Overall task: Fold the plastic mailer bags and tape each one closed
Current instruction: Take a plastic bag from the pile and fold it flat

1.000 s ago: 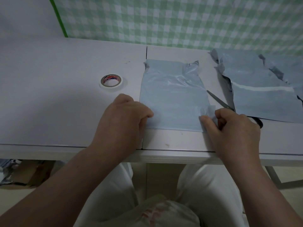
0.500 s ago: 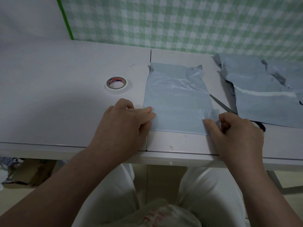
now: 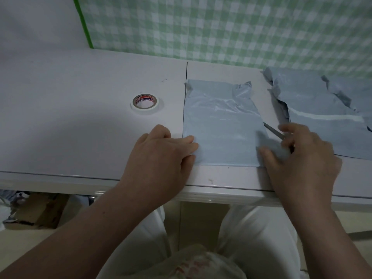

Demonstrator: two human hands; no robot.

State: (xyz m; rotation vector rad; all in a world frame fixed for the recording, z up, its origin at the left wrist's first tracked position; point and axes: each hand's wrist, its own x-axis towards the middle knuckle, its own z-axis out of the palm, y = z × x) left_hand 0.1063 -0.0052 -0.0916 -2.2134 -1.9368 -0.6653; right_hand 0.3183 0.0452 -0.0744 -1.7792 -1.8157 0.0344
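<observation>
Near the table's (image 3: 60, 121) front edge we have the mailer bag (image 3: 221, 125) lying flat, long axis running away from us, crumpled end toward the wall. Left hand (image 3: 161, 158) presses its near left edge, fingers fairly straight. Right hand (image 3: 298, 158) is at the near right corner, blurred; we can't tell if it pinches anything. Scissors (image 3: 273, 132) partly under it, tape roll (image 3: 145, 101) left, spare bags (image 3: 322, 117) right.
</observation>
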